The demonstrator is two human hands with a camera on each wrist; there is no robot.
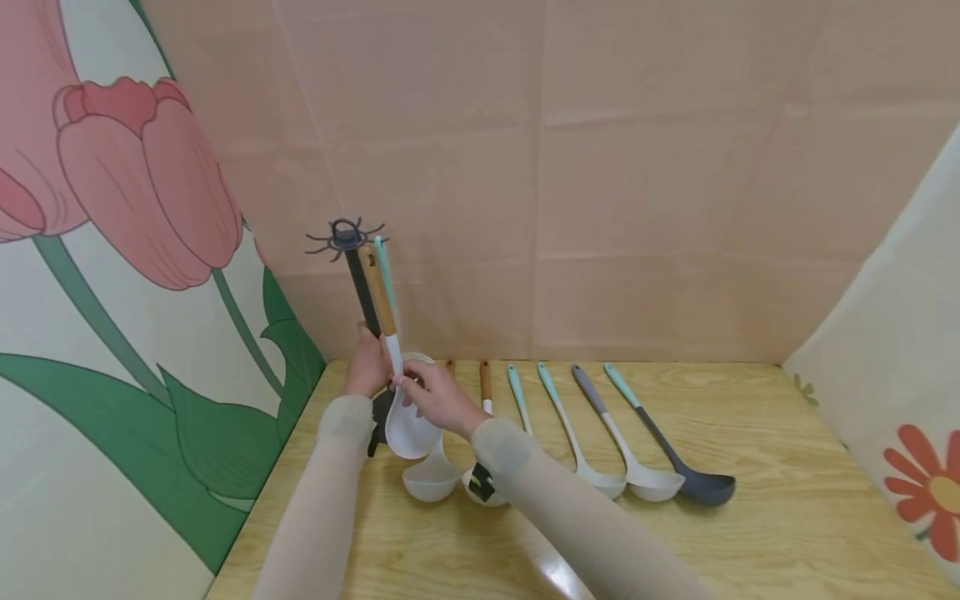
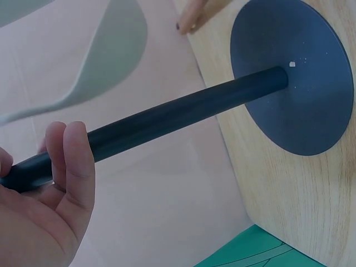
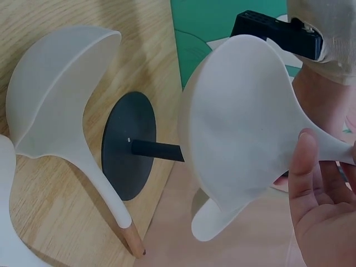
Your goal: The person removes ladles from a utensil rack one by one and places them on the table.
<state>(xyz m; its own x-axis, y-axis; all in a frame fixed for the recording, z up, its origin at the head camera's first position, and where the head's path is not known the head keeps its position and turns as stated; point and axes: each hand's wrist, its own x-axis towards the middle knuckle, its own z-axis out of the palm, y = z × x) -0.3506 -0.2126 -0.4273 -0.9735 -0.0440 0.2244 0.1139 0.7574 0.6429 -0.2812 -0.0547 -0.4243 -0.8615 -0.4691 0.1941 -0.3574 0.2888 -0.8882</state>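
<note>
In the head view, my left hand [image 1: 366,364] grips the black pole [image 2: 189,117] of a utensil stand, whose round base [image 2: 317,117] rests on the table. Spidery hooks [image 1: 347,239] ring the top of the pole. Between thumb and fingers, my right hand [image 1: 438,396] pinches the white neck of a wooden-handled ladle [image 3: 245,111]. The ladle is upright, bowl down, its wooden handle end close to the hooks. Just behind it, a teal-handled ladle [image 1: 385,267] hangs at the stand, partly hidden.
Several ladles lie in a row on the wooden table [image 1: 787,517], handles toward the back wall. Nearest is a white ladle [image 1: 431,483]; farthest right is a dark grey ladle [image 1: 707,488] with a teal handle end. A tulip-printed sheet [image 1: 142,183] hangs at the left.
</note>
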